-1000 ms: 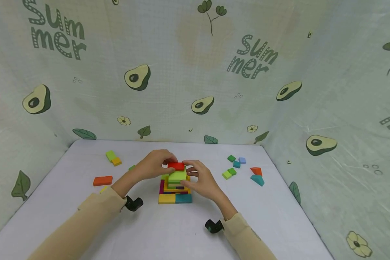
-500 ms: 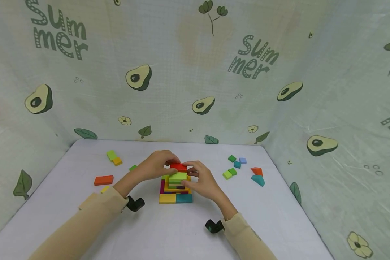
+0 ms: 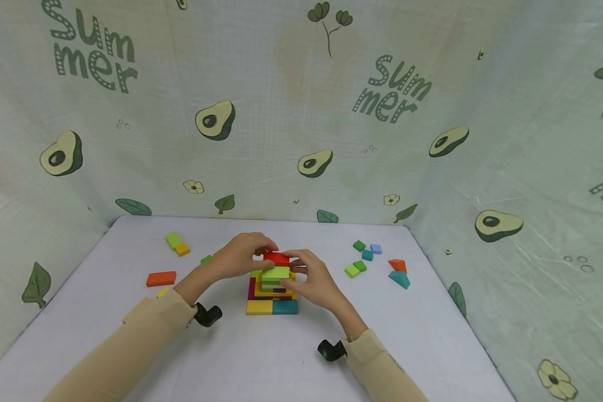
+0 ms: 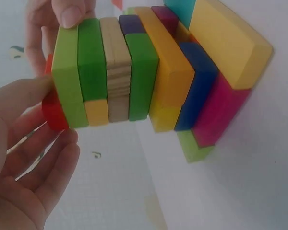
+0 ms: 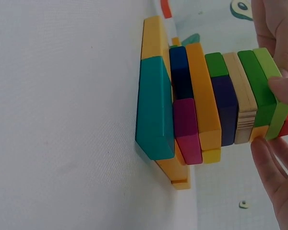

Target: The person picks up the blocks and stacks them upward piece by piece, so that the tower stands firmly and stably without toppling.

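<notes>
A stepped tower of coloured building blocks stands mid-table, with yellow and teal blocks at the base and light green ones near the top. On its upper layer lies a red block. My left hand pinches the red block, thumb in front and fingers behind. My right hand grips the tower's upper layers. Its thumb is on the front of the light green block, and its index finger touches the red block's right end. In the left wrist view several stacked layers show, including green, plain wood and orange blocks.
To the left lie an orange-red block, a small yellow block, and a lime block touching an orange one. Small green and blue cubes and orange and teal pieces lie right. A printed curtain encloses the table.
The red block and my left hand have shifted slightly to the right on top of the tower. My right hand has stayed nearly still. In the last half second almost nothing differs.
</notes>
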Demonstrator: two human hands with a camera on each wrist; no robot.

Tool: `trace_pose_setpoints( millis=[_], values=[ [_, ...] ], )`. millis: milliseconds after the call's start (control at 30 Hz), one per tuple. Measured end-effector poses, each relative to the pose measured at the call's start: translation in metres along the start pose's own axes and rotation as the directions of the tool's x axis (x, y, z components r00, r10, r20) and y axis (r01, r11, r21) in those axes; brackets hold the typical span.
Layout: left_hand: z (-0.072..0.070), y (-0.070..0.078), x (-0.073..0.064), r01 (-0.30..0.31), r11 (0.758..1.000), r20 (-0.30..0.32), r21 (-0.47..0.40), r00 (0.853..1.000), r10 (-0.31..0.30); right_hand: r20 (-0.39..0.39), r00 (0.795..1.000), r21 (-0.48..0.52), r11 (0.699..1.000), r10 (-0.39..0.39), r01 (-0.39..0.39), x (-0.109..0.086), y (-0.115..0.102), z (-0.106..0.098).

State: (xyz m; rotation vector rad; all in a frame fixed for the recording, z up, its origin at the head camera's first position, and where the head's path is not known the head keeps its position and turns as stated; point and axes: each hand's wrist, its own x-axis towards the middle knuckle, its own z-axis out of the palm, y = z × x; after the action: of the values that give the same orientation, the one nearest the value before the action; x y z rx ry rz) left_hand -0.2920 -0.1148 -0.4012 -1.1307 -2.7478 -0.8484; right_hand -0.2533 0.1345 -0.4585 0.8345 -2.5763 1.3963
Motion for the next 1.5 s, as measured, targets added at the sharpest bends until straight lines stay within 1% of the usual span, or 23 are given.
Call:
trace_pose_setpoints(
  millis=[100, 167, 233, 333, 433, 533, 633, 733, 867, 1000, 1067, 1133, 1267, 1433, 1500],
  values=[
    [-0.006, -0.008, -0.006, 0.012, 1.000, -0.008, 0.007, 1.000, -0.012, 0.001, 1.000, -0.002, 1.000, 0.001, -0.001, 0.000, -0.001, 0.001],
    [-0.013, -0.017, -0.012, 0.014, 1.000, -0.028, 0.021, 1.000, -0.014, 0.002, 1.000, -0.001, 1.000, 0.005, -0.005, 0.000, -0.001, 0.001],
    [-0.023, -0.029, -0.020, 0.032, 0.999, -0.051, 0.032, 0.998, -0.030, -0.001, 1.000, 0.002, 1.000, 0.008, -0.008, 0.000, -0.002, 0.001],
    [-0.037, -0.054, -0.036, 0.078, 0.996, -0.086, 0.048, 0.994, -0.074, -0.004, 1.000, 0.010, 1.000, 0.012, -0.012, 0.000, -0.002, 0.001],
    [-0.051, -0.085, -0.052, 0.166, 0.984, -0.106, 0.062, 0.982, -0.159, -0.006, 1.000, 0.016, 1.000, 0.012, -0.012, 0.001, -0.001, 0.001],
    [-0.062, -0.118, -0.069, 0.247, 0.967, -0.101, 0.068, 0.966, -0.240, -0.008, 1.000, 0.018, 1.000, 0.016, -0.016, 0.001, 0.000, 0.001],
    [-0.068, -0.147, -0.084, 0.311, 0.947, -0.083, 0.077, 0.949, -0.305, -0.008, 1.000, 0.014, 0.999, 0.030, -0.030, 0.000, 0.000, 0.001],
    [-0.068, -0.172, -0.095, 0.339, 0.935, -0.059, 0.106, 0.941, -0.334, -0.008, 0.999, 0.009, 0.999, 0.040, -0.039, -0.001, 0.000, 0.000],
    [-0.065, -0.196, -0.107, 0.327, 0.933, -0.009, 0.152, 0.944, -0.330, -0.006, 0.999, 0.015, 0.999, 0.037, -0.037, 0.000, 0.000, 0.000],
    [-0.062, -0.211, -0.113, 0.314, 0.933, 0.046, 0.179, 0.944, -0.326, -0.004, 0.999, 0.019, 0.999, 0.034, -0.034, 0.001, -0.001, 0.000],
    [-0.061, -0.214, -0.116, 0.314, 0.932, 0.062, 0.183, 0.942, -0.329, -0.002, 0.999, 0.017, 0.999, 0.034, -0.034, 0.001, -0.001, 0.001],
    [-0.061, -0.214, -0.118, 0.310, 0.932, 0.064, 0.187, 0.943, -0.326, -0.003, 0.999, 0.015, 0.999, 0.033, -0.033, 0.001, -0.002, 0.001],
    [-0.062, -0.212, -0.121, 0.328, 0.923, 0.031, 0.200, 0.940, -0.340, -0.004, 0.999, 0.011, 0.999, 0.033, -0.033, 0.001, -0.003, 0.001],
    [-0.064, -0.209, -0.122, 0.382, 0.902, -0.010, 0.198, 0.922, -0.388, -0.004, 0.999, 0.011, 0.999, 0.039, -0.039, 0.001, -0.003, 0.001],
    [-0.064, -0.210, -0.122, 0.393, 0.899, -0.017, 0.196, 0.918, -0.397, -0.005, 0.999, 0.012, 0.999, 0.040, -0.040, 0.001, -0.003, 0.001]
  ],
)
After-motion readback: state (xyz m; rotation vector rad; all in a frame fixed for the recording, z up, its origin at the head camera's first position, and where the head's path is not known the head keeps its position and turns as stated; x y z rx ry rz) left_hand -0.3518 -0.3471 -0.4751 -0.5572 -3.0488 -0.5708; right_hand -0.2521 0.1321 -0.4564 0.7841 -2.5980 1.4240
